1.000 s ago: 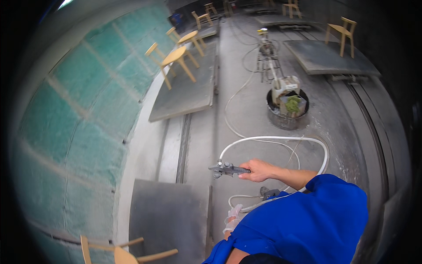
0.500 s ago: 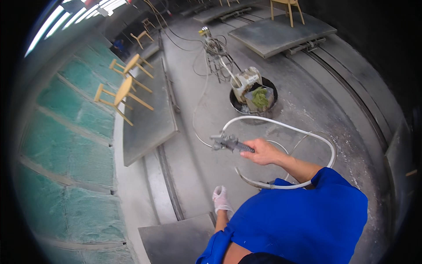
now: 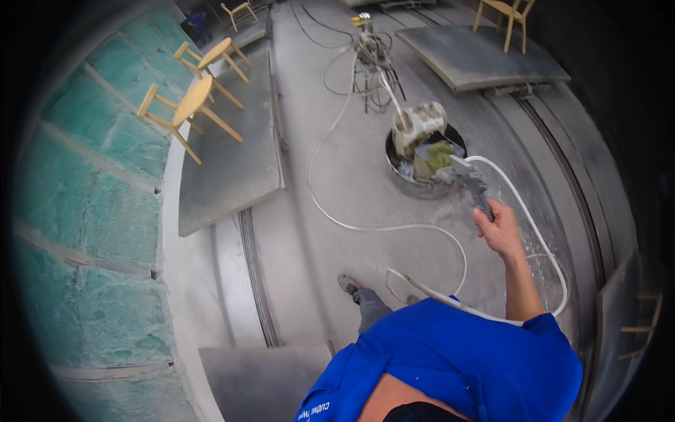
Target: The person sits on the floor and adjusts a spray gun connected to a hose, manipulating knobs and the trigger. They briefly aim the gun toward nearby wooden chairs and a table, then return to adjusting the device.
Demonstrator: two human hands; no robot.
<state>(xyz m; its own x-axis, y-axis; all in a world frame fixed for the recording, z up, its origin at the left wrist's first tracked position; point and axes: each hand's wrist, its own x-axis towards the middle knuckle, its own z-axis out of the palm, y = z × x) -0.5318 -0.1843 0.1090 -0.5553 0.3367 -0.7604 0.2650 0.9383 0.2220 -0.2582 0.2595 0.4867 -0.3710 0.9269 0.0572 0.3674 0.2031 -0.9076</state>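
Note:
My right hand point(image 3: 500, 231) is wrapped around the handle of a grey spray gun point(image 3: 472, 181), its arm stretched forward. From the gun a white hose point(image 3: 522, 197) curves down past my forearm and loops over the floor. Just beyond the gun sits a round dark basin point(image 3: 420, 187). Inside it lie a tilted, stained white bucket point(image 3: 427, 119) and a yellow-green clump point(image 3: 440, 152). My left hand is out of view; only the blue sleeve point(image 3: 322, 394) shows on that side.
Pale wooden chairs point(image 3: 194, 100) stand on a grey platform point(image 3: 232, 162) at left, before teal fibrous wall panels point(image 3: 123, 225). A pump-like machine point(image 3: 371, 60) with tangled hoses stands ahead. Another platform point(image 3: 485, 58) holds a chair at far right. Floor rails point(image 3: 254, 281) run alongside.
My right hand has swung the spray gun rightward and forward toward the basin. My left hand, gloved in white before, has left the view. The view has shifted, and a shoe now shows.

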